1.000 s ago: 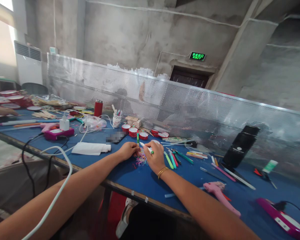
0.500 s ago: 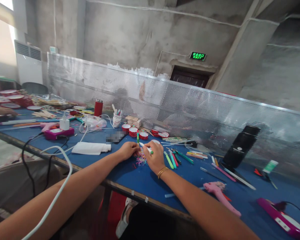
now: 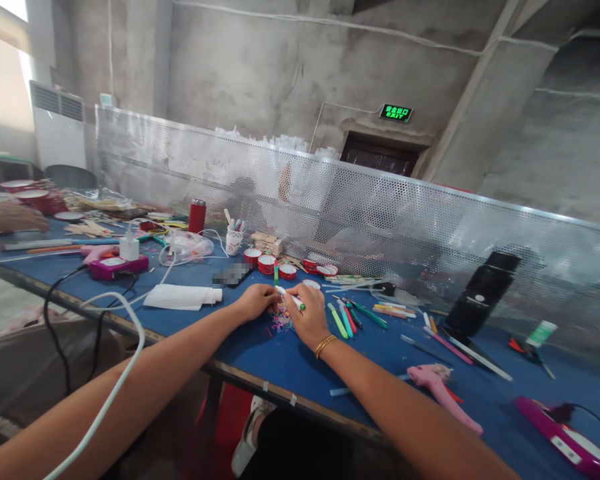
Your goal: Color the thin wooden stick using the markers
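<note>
My left hand and my right hand meet over a small heap of coloured rubber bands on the blue table. A white and green pen-like tool is gripped in my right hand, its tip pointing left toward my left fingers. The fingers of my left hand are pinched together at that tip, on something too small to name. A gold bracelet circles my right wrist.
Coloured pens lie right of my hands, a pink glue gun nearer the front edge. Red tape rolls, a red flask, a black bottle and folded white paper surround them. Another person's hand rests far left. A perforated metal screen backs the table.
My hands stay over the rubber bands, the right one shifting very slightly left. The other person's hand at the far left has moved further onto the table.
</note>
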A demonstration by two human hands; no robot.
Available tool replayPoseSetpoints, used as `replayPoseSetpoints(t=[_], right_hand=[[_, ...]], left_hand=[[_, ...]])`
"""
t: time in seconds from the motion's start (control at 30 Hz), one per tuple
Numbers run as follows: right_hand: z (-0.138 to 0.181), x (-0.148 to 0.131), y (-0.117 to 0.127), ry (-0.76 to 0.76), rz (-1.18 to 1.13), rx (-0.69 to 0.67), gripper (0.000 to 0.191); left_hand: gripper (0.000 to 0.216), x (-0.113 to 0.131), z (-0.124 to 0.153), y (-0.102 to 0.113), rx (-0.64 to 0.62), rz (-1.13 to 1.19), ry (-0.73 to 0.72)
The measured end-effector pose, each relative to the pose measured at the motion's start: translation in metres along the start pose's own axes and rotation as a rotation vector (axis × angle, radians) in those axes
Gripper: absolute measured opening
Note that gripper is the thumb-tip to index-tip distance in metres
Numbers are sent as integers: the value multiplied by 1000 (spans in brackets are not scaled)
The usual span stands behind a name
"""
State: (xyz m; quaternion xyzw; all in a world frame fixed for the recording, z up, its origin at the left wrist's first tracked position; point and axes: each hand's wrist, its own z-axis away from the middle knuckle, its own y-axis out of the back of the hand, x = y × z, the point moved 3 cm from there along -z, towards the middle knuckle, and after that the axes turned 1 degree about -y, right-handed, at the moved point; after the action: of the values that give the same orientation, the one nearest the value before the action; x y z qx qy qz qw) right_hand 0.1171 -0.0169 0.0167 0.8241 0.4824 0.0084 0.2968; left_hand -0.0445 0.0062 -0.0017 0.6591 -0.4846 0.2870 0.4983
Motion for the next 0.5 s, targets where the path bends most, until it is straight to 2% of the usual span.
replayPoseSetpoints(t=[0.27, 0.5], right_hand=[[-1, 2, 3, -38, 24, 27, 16], [0, 2, 0, -6, -26, 14, 16]], left_hand=[[26, -3, -1, 0, 4, -14, 36], [31, -8, -4, -1, -16, -14, -3]])
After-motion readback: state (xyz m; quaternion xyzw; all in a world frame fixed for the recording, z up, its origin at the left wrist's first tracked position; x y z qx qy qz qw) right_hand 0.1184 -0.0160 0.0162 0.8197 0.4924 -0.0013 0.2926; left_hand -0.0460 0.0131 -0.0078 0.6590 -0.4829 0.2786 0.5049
